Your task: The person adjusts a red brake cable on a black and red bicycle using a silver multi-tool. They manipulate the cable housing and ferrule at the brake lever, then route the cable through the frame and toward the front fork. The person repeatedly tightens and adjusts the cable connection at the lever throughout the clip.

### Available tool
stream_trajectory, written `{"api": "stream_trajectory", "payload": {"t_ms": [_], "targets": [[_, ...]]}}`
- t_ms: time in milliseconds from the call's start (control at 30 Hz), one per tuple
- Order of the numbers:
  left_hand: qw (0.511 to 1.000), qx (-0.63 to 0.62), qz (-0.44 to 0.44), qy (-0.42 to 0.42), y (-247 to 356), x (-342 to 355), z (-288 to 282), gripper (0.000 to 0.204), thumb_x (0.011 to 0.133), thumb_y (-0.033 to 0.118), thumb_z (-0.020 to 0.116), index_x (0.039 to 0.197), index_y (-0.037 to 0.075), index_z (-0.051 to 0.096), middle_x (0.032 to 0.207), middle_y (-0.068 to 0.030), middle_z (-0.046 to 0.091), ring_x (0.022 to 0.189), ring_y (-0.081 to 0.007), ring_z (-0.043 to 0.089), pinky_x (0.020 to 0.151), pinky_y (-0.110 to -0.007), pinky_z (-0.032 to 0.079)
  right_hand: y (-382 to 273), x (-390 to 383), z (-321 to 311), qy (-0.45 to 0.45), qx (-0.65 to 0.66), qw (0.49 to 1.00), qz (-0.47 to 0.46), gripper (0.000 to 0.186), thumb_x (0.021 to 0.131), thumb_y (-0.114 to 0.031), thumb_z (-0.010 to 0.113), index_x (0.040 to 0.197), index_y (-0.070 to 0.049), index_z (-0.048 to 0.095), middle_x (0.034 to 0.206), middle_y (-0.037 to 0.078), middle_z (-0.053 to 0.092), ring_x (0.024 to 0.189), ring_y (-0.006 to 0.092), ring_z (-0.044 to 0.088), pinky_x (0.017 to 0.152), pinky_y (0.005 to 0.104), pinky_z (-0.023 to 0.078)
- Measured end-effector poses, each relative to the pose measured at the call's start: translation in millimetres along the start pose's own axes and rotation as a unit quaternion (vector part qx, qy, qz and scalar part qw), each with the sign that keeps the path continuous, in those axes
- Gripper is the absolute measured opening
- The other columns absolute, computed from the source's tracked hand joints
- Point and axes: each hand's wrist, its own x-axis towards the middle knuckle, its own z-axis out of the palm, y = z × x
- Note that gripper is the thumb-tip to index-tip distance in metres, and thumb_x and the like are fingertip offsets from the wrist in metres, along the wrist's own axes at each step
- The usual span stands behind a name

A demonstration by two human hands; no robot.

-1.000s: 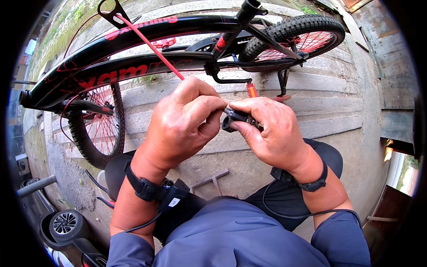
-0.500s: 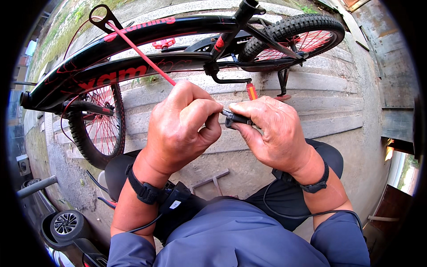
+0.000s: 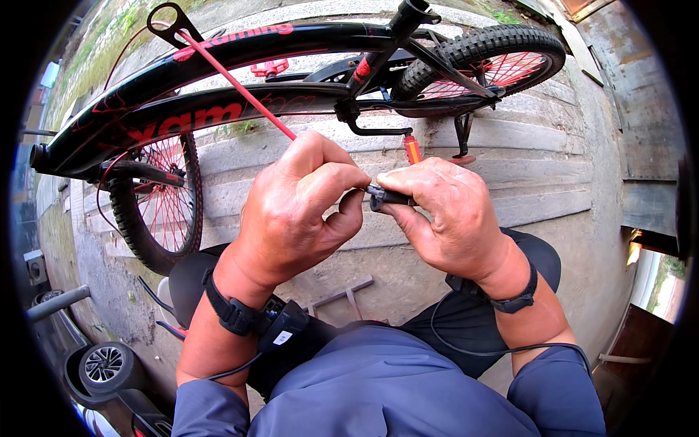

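My left hand [image 3: 298, 211] and my right hand [image 3: 444, 215] meet at chest height. Between their fingertips sits a small black cylindrical part [image 3: 389, 197]; my right thumb and fingers pinch it, and my left fingertips close on its left end. A red cable [image 3: 233, 80] runs from under my left hand up to a black lever piece [image 3: 169, 20] at the top left. Behind the hands lies a black bicycle [image 3: 218, 109] with red lettering and red-spoked wheels [image 3: 156, 200], resting on concrete. Both wrists wear black bands with wires.
An orange-handled tool [image 3: 412, 149] stands by the bicycle's crank. A grey metal T-shaped piece [image 3: 342, 295] lies on the ground near my knees. A small scooter wheel [image 3: 102, 364] sits at the lower left. A rusty metal wall [image 3: 641, 109] closes the right side.
Both hands have stayed together on the small black part, shifting slightly; my left fingers have curled tighter over its end. The bicycle has not moved.
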Motion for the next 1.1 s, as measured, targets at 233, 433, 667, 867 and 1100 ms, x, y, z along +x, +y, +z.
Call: {"api": "stream_trajectory", "payload": {"t_ms": [233,433,667,867,1100], "targets": [[1.000,-0.011,-0.008,-0.012,-1.4,-2.5,-1.3,0.026,0.067,-0.009,0.072,0.089,0.004,0.066,0.085,-0.0095,0.061,0.073,-0.0242,0.062,0.061,-0.033,0.050,-1.5,2.9,-3.3,-0.018,0.001,1.000,-0.005,0.034,0.075,0.001,0.076,0.107,-0.003,0.066,0.093,0.012,0.070,0.080,0.0307,0.067,0.073,0.0377,0.053],[1.000,0.007,-0.005,0.001,0.3,-1.7,0.8,0.025,0.067,-0.010,0.072,0.087,0.003,0.065,0.082,-0.0097,0.060,0.071,-0.0225,0.061,0.059,-0.032,0.050,-1.4,1.1,-0.8,-0.001,-0.005,1.000,-0.003,0.035,0.074,-0.002,0.075,0.107,-0.007,0.066,0.093,0.010,0.069,0.082,0.0313,0.065,0.072,0.0404,0.053],[0.998,-0.037,-0.044,-0.024,1.3,1.9,-3.0,0.023,0.069,-0.011,0.068,0.087,0.003,0.065,0.078,-0.0072,0.056,0.066,-0.0165,0.057,0.055,-0.027,0.048,1.4,1.1,0.0,0.035,-0.053,0.996,-0.057,0.035,0.074,-0.002,0.075,0.108,-0.007,0.066,0.094,0.008,0.068,0.087,0.0288,0.067,0.078,0.0376,0.054],[0.998,-0.052,-0.043,-0.019,2.7,2.4,-5.9,0.022,0.069,-0.010,0.068,0.087,0.003,0.065,0.077,-0.0065,0.055,0.062,-0.0150,0.053,0.053,-0.026,0.043,0.0,3.6,-1.2,0.041,-0.053,0.995,-0.073,0.038,0.073,0.001,0.078,0.108,-0.006,0.065,0.097,0.008,0.070,0.086,0.0276,0.068,0.077,0.0368,0.055],[0.998,-0.022,-0.050,0.030,5.5,-1.6,1.8,0.022,0.064,-0.005,0.072,0.082,0.005,0.064,0.074,-0.0091,0.052,0.063,-0.0252,0.055,0.054,-0.035,0.046,-1.5,4.9,-1.3,0.040,-0.036,0.998,-0.035,0.036,0.074,-0.005,0.077,0.109,-0.008,0.067,0.094,0.008,0.068,0.084,0.0281,0.066,0.076,0.0371,0.054]]}}
